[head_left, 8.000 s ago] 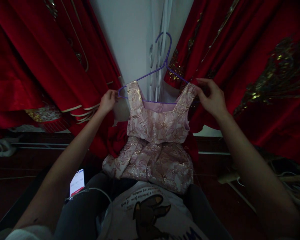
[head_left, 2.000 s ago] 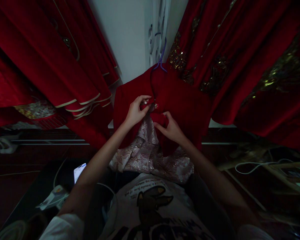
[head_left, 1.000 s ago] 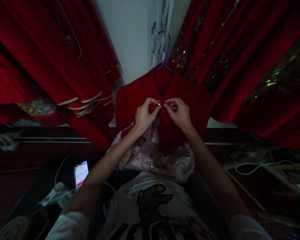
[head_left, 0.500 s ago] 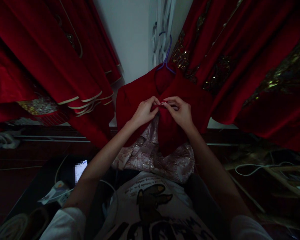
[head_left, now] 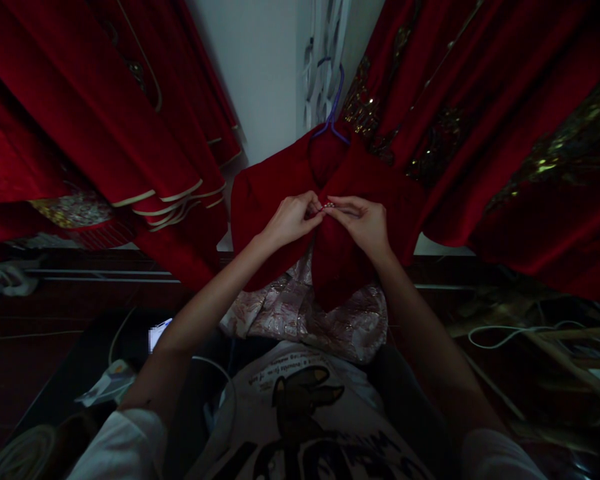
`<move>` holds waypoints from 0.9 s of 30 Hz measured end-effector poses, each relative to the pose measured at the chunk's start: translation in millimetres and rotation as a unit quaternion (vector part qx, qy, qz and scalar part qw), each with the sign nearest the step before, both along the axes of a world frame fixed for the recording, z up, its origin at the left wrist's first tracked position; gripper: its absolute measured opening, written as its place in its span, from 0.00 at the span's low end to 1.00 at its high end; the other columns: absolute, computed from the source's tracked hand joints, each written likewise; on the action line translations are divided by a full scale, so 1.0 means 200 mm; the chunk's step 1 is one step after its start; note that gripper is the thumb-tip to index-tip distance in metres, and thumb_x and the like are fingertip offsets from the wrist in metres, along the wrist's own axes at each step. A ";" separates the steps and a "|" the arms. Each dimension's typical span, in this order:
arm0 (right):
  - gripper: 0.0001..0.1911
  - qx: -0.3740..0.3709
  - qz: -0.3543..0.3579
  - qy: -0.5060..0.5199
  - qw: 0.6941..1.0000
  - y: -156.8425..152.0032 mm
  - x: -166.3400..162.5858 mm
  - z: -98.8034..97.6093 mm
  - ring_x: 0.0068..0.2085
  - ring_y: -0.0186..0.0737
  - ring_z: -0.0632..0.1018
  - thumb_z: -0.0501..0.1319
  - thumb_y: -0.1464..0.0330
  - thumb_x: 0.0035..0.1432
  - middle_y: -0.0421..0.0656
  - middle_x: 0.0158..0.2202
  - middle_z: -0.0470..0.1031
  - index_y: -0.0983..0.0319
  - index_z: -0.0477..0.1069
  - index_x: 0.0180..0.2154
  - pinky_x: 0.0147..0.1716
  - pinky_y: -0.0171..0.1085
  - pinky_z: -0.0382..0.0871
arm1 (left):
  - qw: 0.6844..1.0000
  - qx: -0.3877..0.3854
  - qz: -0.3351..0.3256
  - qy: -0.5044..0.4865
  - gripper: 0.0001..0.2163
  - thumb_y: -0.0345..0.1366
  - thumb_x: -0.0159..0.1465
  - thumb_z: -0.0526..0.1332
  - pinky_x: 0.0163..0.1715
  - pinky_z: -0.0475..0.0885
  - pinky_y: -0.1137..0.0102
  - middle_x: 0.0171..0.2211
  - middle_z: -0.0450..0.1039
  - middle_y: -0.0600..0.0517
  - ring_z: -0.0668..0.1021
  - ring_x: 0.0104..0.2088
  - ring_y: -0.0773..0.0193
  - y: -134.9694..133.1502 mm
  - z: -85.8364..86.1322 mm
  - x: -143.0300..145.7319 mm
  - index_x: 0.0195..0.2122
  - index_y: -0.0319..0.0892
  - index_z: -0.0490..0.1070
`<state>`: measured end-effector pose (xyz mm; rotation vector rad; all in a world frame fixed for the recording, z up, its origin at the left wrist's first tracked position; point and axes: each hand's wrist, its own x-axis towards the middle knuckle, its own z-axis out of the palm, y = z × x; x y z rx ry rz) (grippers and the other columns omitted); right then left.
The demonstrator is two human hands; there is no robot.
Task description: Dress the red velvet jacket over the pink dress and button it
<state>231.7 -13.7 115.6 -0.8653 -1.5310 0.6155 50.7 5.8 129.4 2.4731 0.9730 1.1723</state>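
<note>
A red jacket (head_left: 275, 177) hangs from a purple hanger (head_left: 332, 127) in front of me, its collar toward the wall. At its front opening, my right hand (head_left: 363, 223) pinches a small beaded button (head_left: 329, 206) between thumb and fingertips. My left hand (head_left: 295, 217) is closed in a pinch right beside it, at the edge of the opposite front panel. Whatever fine piece lies between the left fingertips is too small to make out. Shiny pale pink patterned fabric (head_left: 300, 313) lies under the jacket's lower edge, across my lap.
Red garments with cream-edged hems (head_left: 180, 193) hang at the left. Red cloth with gold sequins (head_left: 545, 160) hangs at the right. White hangers (head_left: 325, 53) are bunched on the wall. A lit phone (head_left: 159, 335) and a power strip lie at the lower left; a cable (head_left: 510, 337) loops at the right.
Both hands stay at the jacket's front opening. The left thumb has stretched toward the button, and the right fingers have straightened slightly. The view has shifted a little.
</note>
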 end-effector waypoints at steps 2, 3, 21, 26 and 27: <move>0.14 -0.007 0.004 0.006 1.000 0.01 0.00 0.00 0.39 0.41 0.84 0.71 0.66 0.49 0.42 0.38 0.83 0.61 0.80 0.40 0.43 0.41 0.81 | 1.000 -0.001 0.000 0.003 0.04 0.32 0.62 0.61 0.34 0.72 0.74 0.34 0.79 0.50 0.80 0.33 0.66 0.00 -0.01 0.00 0.37 0.38 0.69; 0.14 -0.011 0.003 0.007 1.000 0.01 0.00 -0.01 0.39 0.41 0.83 0.71 0.66 0.49 0.42 0.38 0.83 0.61 0.80 0.40 0.43 0.41 0.81 | 1.000 -0.001 0.001 0.005 0.03 0.31 0.63 0.61 0.35 0.72 0.74 0.34 0.79 0.50 0.80 0.34 0.66 0.00 -0.01 0.00 0.37 0.38 0.70; 0.13 0.000 -0.013 -0.059 0.998 0.05 0.01 -0.01 0.38 0.37 0.81 0.65 0.70 0.48 0.40 0.36 0.79 0.61 0.73 0.39 0.38 0.36 0.77 | 0.996 0.040 0.057 0.058 0.02 0.31 0.61 0.60 0.32 0.70 0.70 0.30 0.77 0.50 0.78 0.30 0.64 -0.07 0.04 0.07 0.34 0.40 0.72; 0.22 -0.045 0.015 -0.108 0.993 -0.03 0.05 -0.07 0.38 0.38 0.80 0.64 0.64 0.54 0.41 0.38 0.78 0.59 0.66 0.50 0.39 0.38 0.75 | 0.986 -0.087 0.043 -0.136 0.10 0.30 0.59 0.63 0.32 0.72 0.74 0.35 0.76 0.51 0.77 0.32 0.69 -0.10 -0.11 0.09 0.42 0.41 0.69; 0.25 -0.066 0.019 -0.120 0.990 -0.05 0.08 -0.09 0.38 0.38 0.80 0.66 0.63 0.53 0.41 0.38 0.78 0.59 0.65 0.52 0.39 0.39 0.75 | 0.977 -0.122 0.026 -0.172 0.13 0.31 0.59 0.63 0.31 0.72 0.75 0.38 0.75 0.51 0.78 0.33 0.69 -0.11 -0.14 0.09 0.45 0.42 0.68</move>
